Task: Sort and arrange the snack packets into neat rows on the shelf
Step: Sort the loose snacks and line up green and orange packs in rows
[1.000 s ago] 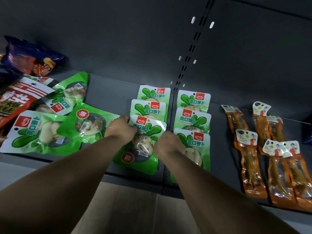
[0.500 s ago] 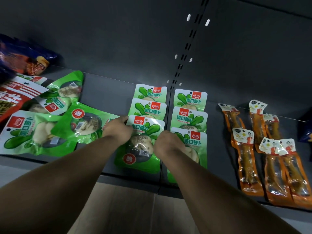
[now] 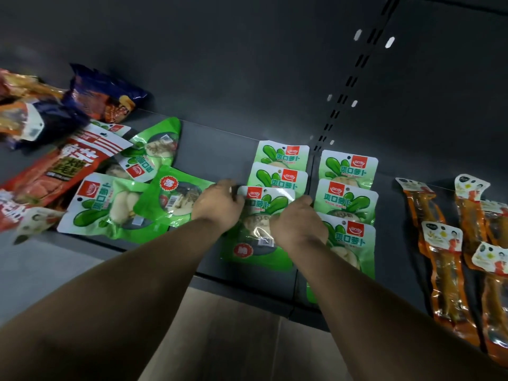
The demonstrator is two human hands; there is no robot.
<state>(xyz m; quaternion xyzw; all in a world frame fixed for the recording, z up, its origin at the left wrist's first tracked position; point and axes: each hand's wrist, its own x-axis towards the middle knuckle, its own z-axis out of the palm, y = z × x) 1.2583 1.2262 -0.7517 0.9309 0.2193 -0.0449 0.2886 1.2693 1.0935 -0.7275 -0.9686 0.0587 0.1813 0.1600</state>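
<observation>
Two hands work one green radish packet [image 3: 264,215] at the centre of the shelf [image 3: 220,149], the front packet of the left column. The left hand [image 3: 217,204] pinches its upper left corner; the right hand [image 3: 298,224] rests on its right edge near the top, fingers curled over the rim, though whether that grip truly closes on the film cannot be told from here. Behind it, toward twelve o'clock, two matching packets overlap like shingles, and just beside them at three o'clock stands the second column [image 3: 346,199] of three. The step in hand looks like squaring this packet with its column. A loose heap of green packets [image 3: 115,204] lies at nine o'clock, mixed with a red packet [image 3: 55,171] and dark blue bags [image 3: 107,94]; orange stick packets [image 3: 445,259] sit well apart at three o'clock. Next, probably, comes letting go and reaching to nine o'clock for another green packet, lifted without dragging its neighbours.
</observation>
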